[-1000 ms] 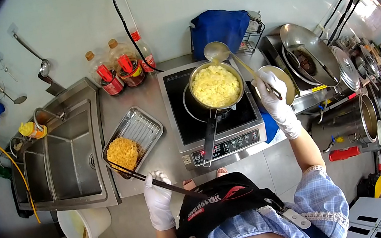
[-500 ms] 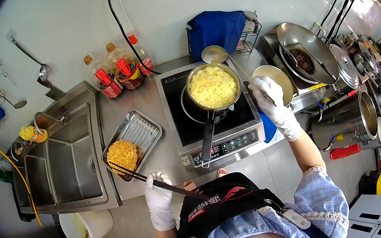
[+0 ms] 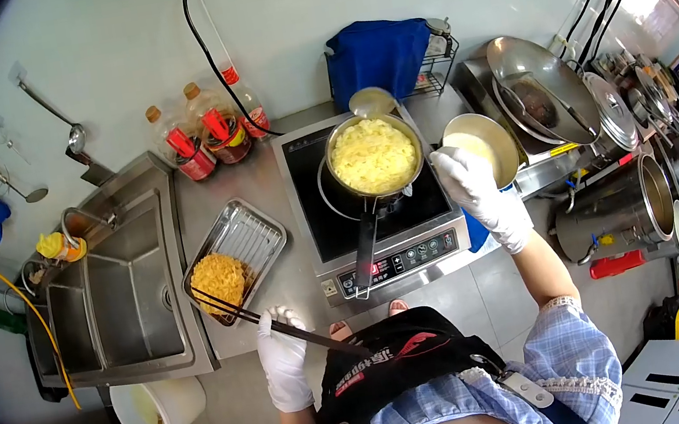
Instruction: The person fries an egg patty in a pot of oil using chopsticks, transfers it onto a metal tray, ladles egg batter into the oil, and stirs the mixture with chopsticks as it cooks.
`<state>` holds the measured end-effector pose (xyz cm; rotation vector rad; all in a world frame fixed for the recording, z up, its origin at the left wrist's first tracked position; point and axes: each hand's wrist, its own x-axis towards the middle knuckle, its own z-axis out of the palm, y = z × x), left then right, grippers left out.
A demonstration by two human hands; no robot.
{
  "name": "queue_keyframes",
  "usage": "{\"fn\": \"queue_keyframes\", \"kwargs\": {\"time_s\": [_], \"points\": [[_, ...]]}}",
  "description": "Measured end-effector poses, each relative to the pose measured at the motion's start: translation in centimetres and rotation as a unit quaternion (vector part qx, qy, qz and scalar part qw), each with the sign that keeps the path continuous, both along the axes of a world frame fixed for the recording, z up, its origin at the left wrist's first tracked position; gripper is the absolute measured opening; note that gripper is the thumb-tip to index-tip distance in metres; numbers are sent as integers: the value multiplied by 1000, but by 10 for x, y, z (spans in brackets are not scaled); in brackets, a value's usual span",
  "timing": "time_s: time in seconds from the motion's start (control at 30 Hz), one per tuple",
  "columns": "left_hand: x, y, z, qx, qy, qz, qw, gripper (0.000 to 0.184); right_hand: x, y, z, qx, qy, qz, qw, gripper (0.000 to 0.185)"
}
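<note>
Right hand (image 3: pixel 471 187) slid toward 7 o'clock off the metal bowl (image 3: pixel 509 151); ladle (image 3: pixel 373 101) dipped closer to the saucepan (image 3: pixel 344 183). Ladle's round scoop sits at the saucepan's 12 o'clock rim, which stands right under it; thin shaft runs toward 4–5 o'clock. Right grip: fingers closed around the shaft. Left hand (image 3: pixel 284 358) at 7–8 o'clock, grip clamped on dark chopsticks (image 3: pixel 292 330), tips aimed at 10 o'clock, reaching the golden cake (image 3: pixel 221 277). From the saucepan: bowl at 3, wire-racked tray (image 3: pixel 251 231) at 8 on the steel tabletop (image 3: pixel 305 284), clear bottles (image 3: pixel 209 130) near 10, blue cloth (image 3: pixel 378 59) near 12. Saucepan handle points about 6. Yellow food (image 3: pixel 375 156) lumpy, moist; cake crinkly, roundish; cooktop (image 3: pixel 321 237) smooth black glass; gloves white, wrinkled.
</note>
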<state>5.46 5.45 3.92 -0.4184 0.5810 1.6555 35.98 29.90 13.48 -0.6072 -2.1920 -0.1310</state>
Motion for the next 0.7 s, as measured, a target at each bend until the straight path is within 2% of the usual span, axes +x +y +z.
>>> {"fn": "queue_keyframes", "kwargs": {"time_s": [0.1, 0.17, 0.2, 0.27, 0.33, 0.37, 0.47, 0.5, 0.53, 0.6, 0.67, 0.7], "points": [[4, 9, 18, -23, 17, -1, 1000, 14, 4, 1, -21, -10, -5, -2, 1000, 30], [5, 14, 22, -22, 47, -6, 999, 15, 7, 5, -29, -133, 183, -47, 973, 20], [5, 16, 25, -23, 76, -9, 997, 15, 10, 3, -22, -221, 282, -105, 928, 10], [8, 23, 36, -38, 108, -9, 993, 17, 26, 0, -5, -324, 479, -112, 808, 18], [11, 31, 45, -52, 139, -15, 989, 20, 61, 3, -8, -311, 551, -129, 763, 20], [13, 35, 47, -37, 160, -13, 986, 22, 76, 2, -12, -284, 566, -146, 760, 21], [17, 44, 55, -8, 196, -21, 980, 27, 122, 3, -41, -275, 495, -246, 787, 20], [19, 48, 56, 33, 210, -43, 976, 27, 129, 6, -53, -182, 389, -279, 859, 17], [20, 51, 59, 73, 223, -65, 970, 28, 138, 8, -78, -251, 408, -276, 833, 13], [35, 66, 73, 36, 252, -70, 965, 32, 152, 13, -131, -198, 238, -321, 895, 11], [44, 76, 76, 43, 253, -83, 963, 33, 143, 11, -146, -211, 281, -319, 880, 11], [49, 79, 81, 122, 181, -116, 969, 33, 142, 11, -149, -235, 245, -350, 873, 19]]}}
